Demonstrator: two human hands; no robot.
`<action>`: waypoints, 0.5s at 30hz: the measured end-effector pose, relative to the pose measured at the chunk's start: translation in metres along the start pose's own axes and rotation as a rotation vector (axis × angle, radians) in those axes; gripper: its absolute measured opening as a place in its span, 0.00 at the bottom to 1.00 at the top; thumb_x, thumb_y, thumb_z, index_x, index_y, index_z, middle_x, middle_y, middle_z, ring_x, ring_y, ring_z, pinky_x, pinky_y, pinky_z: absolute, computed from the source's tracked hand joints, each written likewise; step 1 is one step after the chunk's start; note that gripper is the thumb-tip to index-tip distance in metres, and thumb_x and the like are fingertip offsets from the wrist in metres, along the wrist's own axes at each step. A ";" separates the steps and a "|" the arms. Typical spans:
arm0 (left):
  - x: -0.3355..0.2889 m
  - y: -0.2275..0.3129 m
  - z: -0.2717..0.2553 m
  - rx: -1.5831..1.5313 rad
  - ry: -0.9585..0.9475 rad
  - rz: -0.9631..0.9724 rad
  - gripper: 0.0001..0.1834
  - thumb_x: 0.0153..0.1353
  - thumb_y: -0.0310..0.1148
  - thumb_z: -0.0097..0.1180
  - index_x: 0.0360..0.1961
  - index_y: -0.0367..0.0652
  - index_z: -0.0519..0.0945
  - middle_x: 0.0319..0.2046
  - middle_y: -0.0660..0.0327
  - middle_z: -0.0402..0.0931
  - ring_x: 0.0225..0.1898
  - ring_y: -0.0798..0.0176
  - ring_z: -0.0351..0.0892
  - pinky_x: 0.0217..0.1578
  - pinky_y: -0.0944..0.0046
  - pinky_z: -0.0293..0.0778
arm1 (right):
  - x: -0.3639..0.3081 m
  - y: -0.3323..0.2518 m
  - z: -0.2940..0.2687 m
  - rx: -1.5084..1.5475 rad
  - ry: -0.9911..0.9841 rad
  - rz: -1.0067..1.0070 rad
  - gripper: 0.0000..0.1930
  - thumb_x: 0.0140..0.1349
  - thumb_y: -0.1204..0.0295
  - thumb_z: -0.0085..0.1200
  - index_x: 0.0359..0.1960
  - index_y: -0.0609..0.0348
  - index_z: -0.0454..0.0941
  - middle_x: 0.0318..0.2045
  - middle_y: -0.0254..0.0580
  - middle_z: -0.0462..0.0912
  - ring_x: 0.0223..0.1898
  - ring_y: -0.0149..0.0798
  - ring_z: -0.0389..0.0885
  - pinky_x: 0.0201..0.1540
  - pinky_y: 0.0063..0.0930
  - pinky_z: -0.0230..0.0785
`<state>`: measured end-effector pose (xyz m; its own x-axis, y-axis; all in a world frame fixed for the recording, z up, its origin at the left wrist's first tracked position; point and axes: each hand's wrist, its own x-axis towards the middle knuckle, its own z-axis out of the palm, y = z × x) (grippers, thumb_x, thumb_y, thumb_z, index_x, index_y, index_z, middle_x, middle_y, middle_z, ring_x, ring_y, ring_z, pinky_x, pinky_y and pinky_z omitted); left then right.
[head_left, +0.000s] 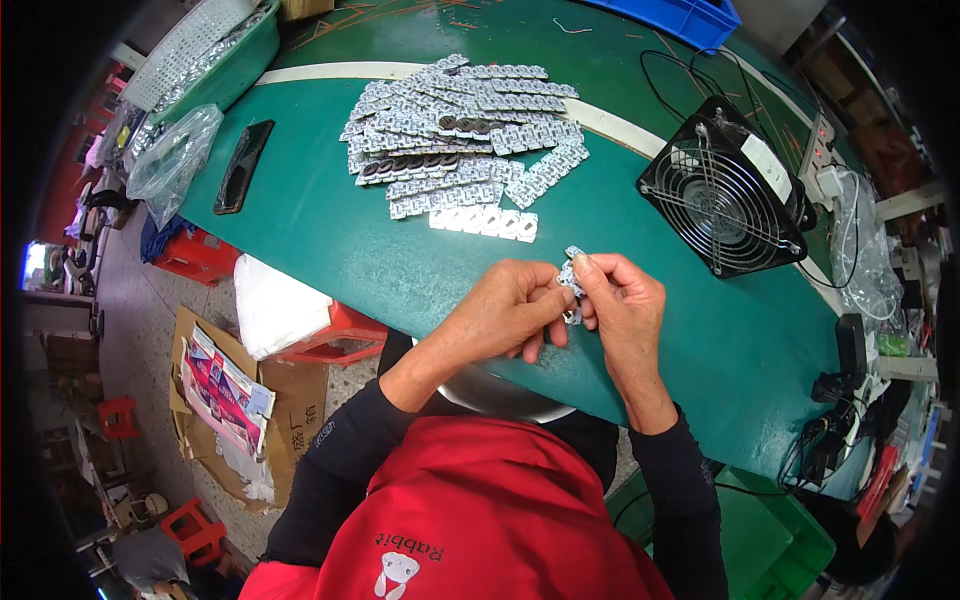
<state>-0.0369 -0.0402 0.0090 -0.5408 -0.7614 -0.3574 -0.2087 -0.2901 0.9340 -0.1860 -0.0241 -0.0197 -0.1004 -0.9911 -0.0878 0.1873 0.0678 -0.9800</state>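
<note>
Over the near edge of the green table, both my hands are closed on one small white circuit board strip. My left hand grips its left side, and the thumb and fingers of my right hand pinch its upper right end. Fingers cover much of the strip. Just beyond lies a single board strip with a row of white rounded shapes. Past it, many grey-white board strips overlap in a loose pile. Several dark round parts sit on some of them.
A black fan with a wire guard stands to the right, its cable trailing behind. A dark phone and a clear plastic bag lie left, near a green basket. A blue crate is at the far edge; a silver basin shows below.
</note>
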 end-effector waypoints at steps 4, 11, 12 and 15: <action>0.007 -0.007 -0.008 0.452 0.115 0.155 0.09 0.58 0.32 0.52 0.29 0.35 0.75 0.19 0.60 0.74 0.17 0.67 0.72 0.17 0.67 0.65 | 0.005 -0.005 -0.009 -0.076 0.058 -0.115 0.07 0.57 0.72 0.56 0.30 0.65 0.78 0.19 0.32 0.76 0.17 0.18 0.66 0.18 0.11 0.58; 0.013 -0.016 -0.027 1.266 0.556 0.488 0.19 0.47 0.30 0.60 0.42 0.37 0.74 0.37 0.53 0.68 0.40 0.52 0.68 0.40 0.56 0.64 | 0.012 -0.003 -0.012 -0.040 0.083 -0.101 0.07 0.58 0.73 0.55 0.30 0.66 0.78 0.21 0.32 0.76 0.17 0.18 0.66 0.18 0.11 0.59; 0.009 -0.017 -0.026 1.265 0.553 0.488 0.19 0.47 0.30 0.60 0.42 0.37 0.74 0.37 0.53 0.68 0.40 0.52 0.68 0.40 0.56 0.64 | 0.012 -0.003 -0.013 -0.040 0.085 -0.099 0.07 0.58 0.73 0.55 0.30 0.66 0.78 0.21 0.32 0.76 0.17 0.18 0.66 0.18 0.11 0.59; 0.001 -0.018 -0.025 1.189 0.519 0.541 0.19 0.47 0.30 0.60 0.42 0.37 0.74 0.36 0.55 0.68 0.39 0.53 0.68 0.39 0.58 0.64 | 0.011 -0.002 -0.011 -0.029 0.064 -0.093 0.06 0.57 0.74 0.55 0.30 0.66 0.78 0.21 0.32 0.76 0.18 0.18 0.68 0.18 0.11 0.60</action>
<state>-0.0135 -0.0505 -0.0083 -0.4707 -0.8198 0.3261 -0.7708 0.5619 0.3002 -0.1980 -0.0343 -0.0208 -0.1789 -0.9839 -0.0064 0.1457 -0.0200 -0.9891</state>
